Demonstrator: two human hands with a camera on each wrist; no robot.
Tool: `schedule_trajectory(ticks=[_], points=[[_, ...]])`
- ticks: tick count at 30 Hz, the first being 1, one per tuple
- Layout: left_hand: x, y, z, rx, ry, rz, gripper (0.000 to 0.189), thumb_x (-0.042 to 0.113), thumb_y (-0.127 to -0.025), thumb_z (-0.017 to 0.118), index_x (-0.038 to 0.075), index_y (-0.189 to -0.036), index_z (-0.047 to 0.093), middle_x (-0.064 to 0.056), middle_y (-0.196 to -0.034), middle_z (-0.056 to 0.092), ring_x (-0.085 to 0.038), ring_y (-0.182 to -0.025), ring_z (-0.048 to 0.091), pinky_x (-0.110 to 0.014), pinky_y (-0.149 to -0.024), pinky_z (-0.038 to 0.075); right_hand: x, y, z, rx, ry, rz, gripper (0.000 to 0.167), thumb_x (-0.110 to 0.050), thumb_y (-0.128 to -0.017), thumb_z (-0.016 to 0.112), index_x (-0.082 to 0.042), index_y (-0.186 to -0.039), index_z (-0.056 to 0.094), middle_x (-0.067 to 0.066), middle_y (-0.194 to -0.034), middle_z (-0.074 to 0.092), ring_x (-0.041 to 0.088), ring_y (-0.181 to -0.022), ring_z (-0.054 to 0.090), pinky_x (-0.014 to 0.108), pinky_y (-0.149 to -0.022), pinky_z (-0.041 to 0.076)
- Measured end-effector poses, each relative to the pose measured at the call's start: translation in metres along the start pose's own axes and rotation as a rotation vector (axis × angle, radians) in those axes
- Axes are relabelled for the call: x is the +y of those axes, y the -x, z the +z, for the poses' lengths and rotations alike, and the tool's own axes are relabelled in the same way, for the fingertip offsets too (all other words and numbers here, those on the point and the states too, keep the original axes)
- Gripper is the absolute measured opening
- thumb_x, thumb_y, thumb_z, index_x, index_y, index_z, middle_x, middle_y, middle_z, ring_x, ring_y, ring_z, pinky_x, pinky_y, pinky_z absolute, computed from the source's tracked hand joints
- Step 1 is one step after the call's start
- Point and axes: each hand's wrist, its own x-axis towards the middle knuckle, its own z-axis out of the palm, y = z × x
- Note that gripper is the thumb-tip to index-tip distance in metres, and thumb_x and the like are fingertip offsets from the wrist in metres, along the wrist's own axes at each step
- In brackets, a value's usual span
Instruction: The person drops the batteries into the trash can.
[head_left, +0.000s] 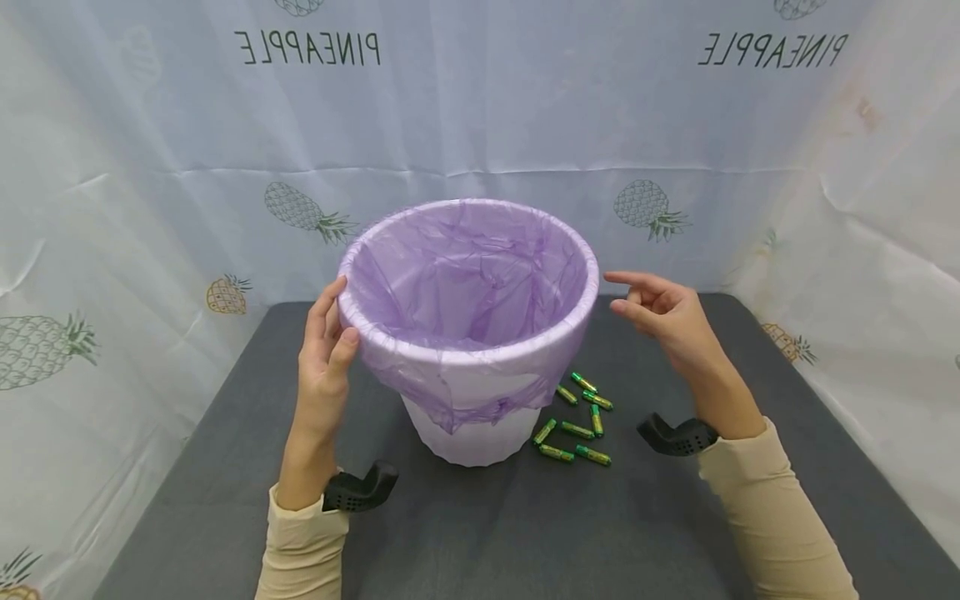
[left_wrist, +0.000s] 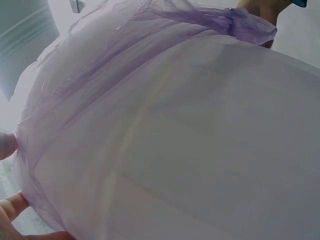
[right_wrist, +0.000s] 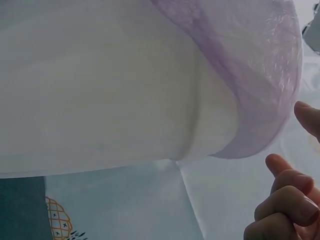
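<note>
A white trash bin (head_left: 480, 437) stands on the dark table, lined with a purple plastic bag (head_left: 468, 292) folded over its rim. My left hand (head_left: 324, 367) rests against the outside of the rim at the left, thumb and fingers spread on the bag; in the left wrist view its fingertips (left_wrist: 15, 205) touch the bag's edge. To the right of the rim, my right hand (head_left: 663, 321) hovers just apart from it, holding nothing. Its index finger points at the bin, and the other fingers are bent. Several green batteries (head_left: 577, 430) lie by the bin's right side.
A grey-black cloth covers the table (head_left: 600, 533). Behind it hangs a pale curtain (head_left: 480, 108) printed with pineapples, and similar sheets close off both sides. Black wrist mounts (head_left: 360, 487) sit on both wrists.
</note>
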Motion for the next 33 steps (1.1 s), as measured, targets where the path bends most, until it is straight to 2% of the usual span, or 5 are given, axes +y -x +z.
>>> schedule_trajectory(ticks=[9,15,21,27,33], points=[[-0.001,0.0,0.0,-0.006,0.006,0.01,0.052,0.009,-0.096,0.042,0.014,-0.147,0.033,0.004,-0.142,0.048,-0.005,-0.121,0.05,-0.017,-0.102,0.038,0.026,0.015,-0.006,0.044,0.044,0.014,0.033,0.006,-0.088,0.059,-0.012,-0.113,0.07,-0.011,-0.065,0.048,0.013,-0.054,0.026,0.032,-0.056,0.022],[-0.001,0.0,-0.001,-0.002,-0.001,0.018,0.052,0.009,-0.096,0.042,0.014,-0.147,0.033,0.003,-0.144,0.047,-0.005,-0.12,0.05,-0.017,-0.102,0.039,0.046,0.025,-0.007,0.073,0.041,-0.012,0.031,0.011,-0.086,0.059,-0.001,-0.113,0.069,-0.01,-0.064,0.049,0.014,-0.052,0.027,0.032,-0.054,0.022],[0.0,0.0,-0.001,-0.006,0.007,0.03,0.051,0.009,-0.096,0.042,0.013,-0.147,0.033,0.003,-0.142,0.048,-0.006,-0.12,0.05,-0.017,-0.102,0.039,0.059,0.033,-0.01,0.08,0.066,0.052,0.031,0.006,-0.088,0.06,-0.012,-0.11,0.071,-0.011,-0.065,0.05,0.012,-0.052,0.028,0.032,-0.055,0.024],[0.0,0.0,-0.001,-0.012,0.008,0.025,0.052,0.009,-0.096,0.042,0.014,-0.147,0.033,0.004,-0.143,0.047,-0.005,-0.12,0.05,-0.017,-0.102,0.038,0.067,0.039,-0.013,0.082,0.089,0.098,0.027,0.002,-0.09,0.06,-0.006,-0.114,0.069,-0.011,-0.063,0.049,0.013,-0.052,0.029,0.034,-0.057,0.025],[-0.001,0.0,-0.001,-0.014,0.003,0.028,0.052,0.009,-0.096,0.042,0.013,-0.147,0.032,0.003,-0.144,0.046,-0.006,-0.121,0.05,-0.017,-0.102,0.038,0.075,0.043,-0.015,0.064,0.127,0.131,0.031,-0.001,-0.09,0.061,-0.024,-0.109,0.071,-0.012,-0.061,0.046,0.015,-0.051,0.027,0.037,-0.055,0.023]])
